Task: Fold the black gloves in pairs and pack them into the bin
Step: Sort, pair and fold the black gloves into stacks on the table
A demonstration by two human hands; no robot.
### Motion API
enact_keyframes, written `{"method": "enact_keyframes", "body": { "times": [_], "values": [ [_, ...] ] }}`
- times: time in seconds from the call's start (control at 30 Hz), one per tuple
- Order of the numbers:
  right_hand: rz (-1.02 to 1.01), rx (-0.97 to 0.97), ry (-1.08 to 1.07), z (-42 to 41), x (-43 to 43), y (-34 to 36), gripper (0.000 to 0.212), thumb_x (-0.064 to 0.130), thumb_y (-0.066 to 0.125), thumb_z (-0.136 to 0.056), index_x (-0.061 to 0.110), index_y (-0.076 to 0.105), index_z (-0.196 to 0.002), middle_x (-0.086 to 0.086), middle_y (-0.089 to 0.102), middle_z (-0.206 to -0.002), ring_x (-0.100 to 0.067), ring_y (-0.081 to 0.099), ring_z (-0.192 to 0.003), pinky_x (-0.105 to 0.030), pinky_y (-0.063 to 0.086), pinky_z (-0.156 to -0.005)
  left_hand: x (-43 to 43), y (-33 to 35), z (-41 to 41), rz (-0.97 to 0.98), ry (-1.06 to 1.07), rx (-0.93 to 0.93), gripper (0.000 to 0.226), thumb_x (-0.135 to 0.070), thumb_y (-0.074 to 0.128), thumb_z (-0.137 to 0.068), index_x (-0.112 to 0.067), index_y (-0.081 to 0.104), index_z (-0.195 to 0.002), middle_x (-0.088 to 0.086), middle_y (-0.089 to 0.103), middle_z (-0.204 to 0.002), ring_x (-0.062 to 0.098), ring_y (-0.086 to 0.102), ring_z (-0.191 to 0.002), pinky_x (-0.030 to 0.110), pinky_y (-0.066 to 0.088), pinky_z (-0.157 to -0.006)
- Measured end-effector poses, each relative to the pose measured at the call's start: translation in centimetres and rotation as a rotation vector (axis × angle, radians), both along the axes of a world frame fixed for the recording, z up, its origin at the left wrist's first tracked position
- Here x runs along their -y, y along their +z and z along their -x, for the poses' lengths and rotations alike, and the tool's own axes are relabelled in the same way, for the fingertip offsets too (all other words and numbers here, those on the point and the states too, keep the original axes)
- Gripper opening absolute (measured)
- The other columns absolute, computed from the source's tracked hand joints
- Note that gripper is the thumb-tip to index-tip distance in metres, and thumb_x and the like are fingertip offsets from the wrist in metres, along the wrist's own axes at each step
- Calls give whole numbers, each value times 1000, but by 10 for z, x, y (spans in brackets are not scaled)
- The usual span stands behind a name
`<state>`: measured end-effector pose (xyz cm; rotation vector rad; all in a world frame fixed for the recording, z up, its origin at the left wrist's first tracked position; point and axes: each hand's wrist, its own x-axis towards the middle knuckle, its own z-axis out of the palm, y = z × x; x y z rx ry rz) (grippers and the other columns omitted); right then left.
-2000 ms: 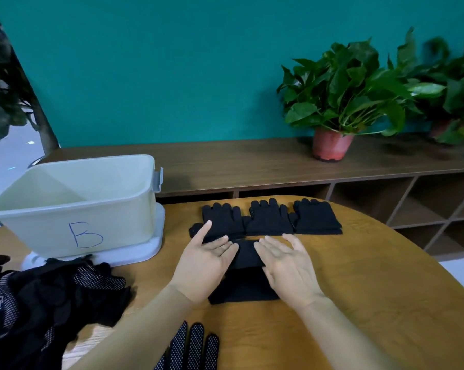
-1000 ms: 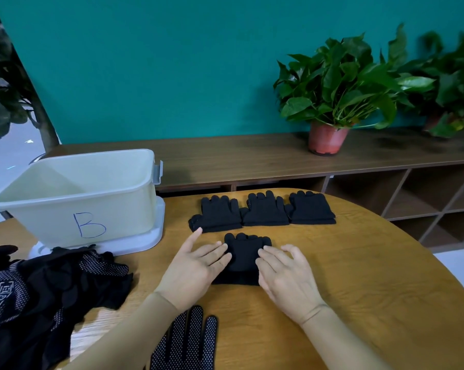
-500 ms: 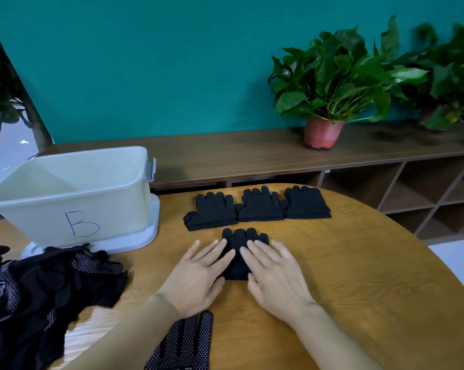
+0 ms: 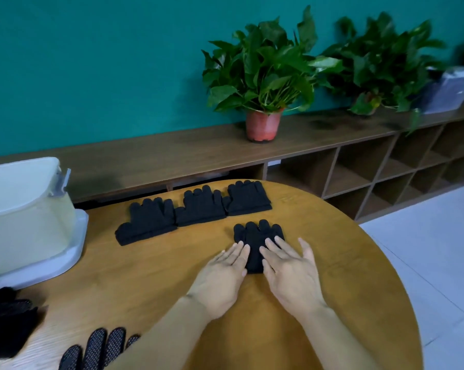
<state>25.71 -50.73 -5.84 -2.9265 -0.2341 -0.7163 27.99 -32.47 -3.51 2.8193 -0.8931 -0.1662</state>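
A folded pair of black gloves [image 4: 254, 237] lies on the round wooden table [image 4: 150, 279]. My left hand [image 4: 222, 276] and my right hand [image 4: 292, 273] lie flat with straight fingers on either side of it, fingertips touching the fabric. Three folded black pairs sit in a row behind: left [image 4: 148, 221], middle [image 4: 200, 209], right [image 4: 248, 199]. The pale bin [image 4: 25, 209] stands at the left on its white lid [image 4: 65, 260]. A heap of unfolded black gloves [image 4: 6, 319] lies at the lower left, and a dotted glove [image 4: 102, 348] at the bottom edge.
A long wooden shelf unit [image 4: 359, 166] runs along the teal wall behind the table. Two potted plants stand on it, one in a red pot [image 4: 262, 124], another [image 4: 380, 65] to the right. A clear bag [image 4: 449, 89] rests at the far right.
The folded pair under my hands has slid to the right, below the right end of the row. My view has turned right, so the bin sits at the left edge.
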Motion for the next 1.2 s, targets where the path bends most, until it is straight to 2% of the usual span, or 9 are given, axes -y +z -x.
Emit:
{"method": "enact_keyframes", "body": {
  "times": [0.2, 0.3, 0.37, 0.5, 0.63, 0.73, 0.9, 1.03, 1.2],
  "values": [
    [-80, 38, -156, -23, 30, -11, 45, 31, 35, -94, 18, 74, -113, -1, 70, -122, -18, 56, -128, -48, 22, -109, 48, 0, -33, -43, -22, 20, 55, -23, 19, -110, -18, -8, -157, -1, -7, -166, 7, -9, -151, 26, -2, -124],
    [-78, 39, -189, -35, 36, -13, 28, 17, 58, -93, 15, 72, -117, -3, 67, -127, -22, 49, -135, -48, 20, -110, 60, -1, -46, -70, -4, 50, 54, -24, 18, -110, -19, -8, -157, -2, -7, -166, 7, -9, -151, 26, -3, -123],
    [-69, 0, -198, -39, 36, -12, 35, 11, 68, -87, 14, 69, -123, -4, 64, -132, -24, 42, -140, -49, 20, -112, 63, -3, -50, -79, 17, 73, 54, -26, 17, -110, -20, -9, -157, -4, -8, -166, 7, -11, -151, 26, -7, -121],
    [-31, -87, -233, -42, 37, -3, 48, 9, 61, -91, 14, 56, -139, -5, 50, -147, -25, 21, -150, -54, 20, -118, 63, 0, -49, -81, 27, 84, 56, -29, 17, -110, -20, -13, -156, -5, -12, -165, 8, -20, -148, 28, -14, -120],
    [4, 16, -221, -41, 35, -2, 55, 1, 74, -77, 7, 63, -130, -12, 60, -136, -30, 36, -143, -52, 32, -113, 46, 13, -32, -54, 26, 124, 59, -30, 18, -110, -17, -20, -154, -3, -18, -163, 9, -25, -147, 33, -13, -123],
    [-2, 112, -161, -36, 35, 2, 53, -2, 73, -77, 6, 64, -128, -13, 64, -131, -33, 45, -137, -50, 34, -109, 18, 31, -5, -30, 48, 160, 58, -32, 15, -109, -18, -21, -153, -5, -22, -161, 9, -27, -146, 33, -12, -123],
    [70, 169, -2, -10, 6, 3, 45, 3, 54, -86, 9, 62, -131, -13, 65, -128, -32, 48, -132, -48, 34, -106, -49, 53, 40, -29, 121, 244, 66, -46, -15, -91, -20, -21, -152, -6, -21, -161, 8, -29, -146, 28, -19, -119],
    [32, 184, 112, 10, -56, 21, 45, 8, 47, -89, 10, 61, -132, -12, 64, -130, -32, 49, -131, -48, 34, -103, -105, 62, 74, -58, 218, 299, 72, -45, -16, -88, -18, -13, -155, -5, -17, -161, 10, -24, -148, 27, -18, -119],
    [2, 246, 306, 32, -136, 52, 44, 7, 69, -86, 10, 63, -130, -10, 66, -128, -31, 52, -127, -45, 31, -101, -174, 69, 120, -68, 339, 338, 75, -44, -13, -89, -15, -4, -157, -2, -9, -163, 13, -18, -150, 28, -16, -119]
  ]
}}
